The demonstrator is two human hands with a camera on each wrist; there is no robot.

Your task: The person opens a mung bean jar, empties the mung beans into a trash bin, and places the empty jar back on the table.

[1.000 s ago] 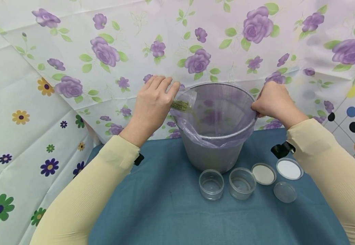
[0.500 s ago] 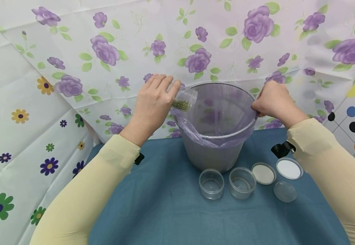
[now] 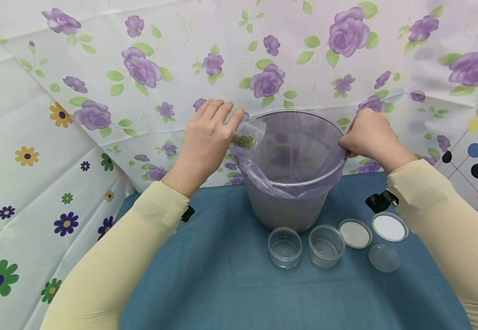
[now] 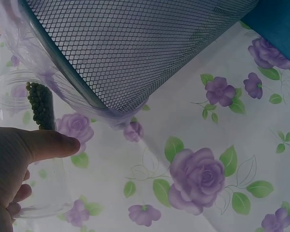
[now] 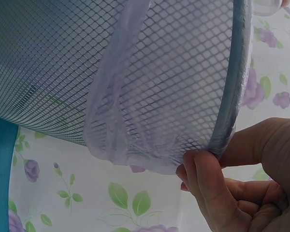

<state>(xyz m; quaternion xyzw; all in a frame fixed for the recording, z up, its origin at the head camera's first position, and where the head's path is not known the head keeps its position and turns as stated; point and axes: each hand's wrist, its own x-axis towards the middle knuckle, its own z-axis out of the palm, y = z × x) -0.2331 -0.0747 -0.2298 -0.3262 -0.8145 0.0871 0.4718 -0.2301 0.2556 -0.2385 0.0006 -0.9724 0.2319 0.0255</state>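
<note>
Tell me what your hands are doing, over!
Left hand tips jar of green bits over bin. Right hand pinches bin's rim. Nothing blocking.

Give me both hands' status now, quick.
Left hand: grips clear jar of green bits, tipped over bin.
Right hand: pinches mesh bin rim.

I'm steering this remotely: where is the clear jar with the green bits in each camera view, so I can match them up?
Head: the clear jar is upper centre, tilted over the left rim of the mesh bin, gripped by the left hand.
Left wrist: the jar is far left, behind the thumb.
Right wrist: only a sliver of clear plastic at the top right corner, possibly the jar.
Shared landmark: the bin's mesh wall with its purple liner.
</note>
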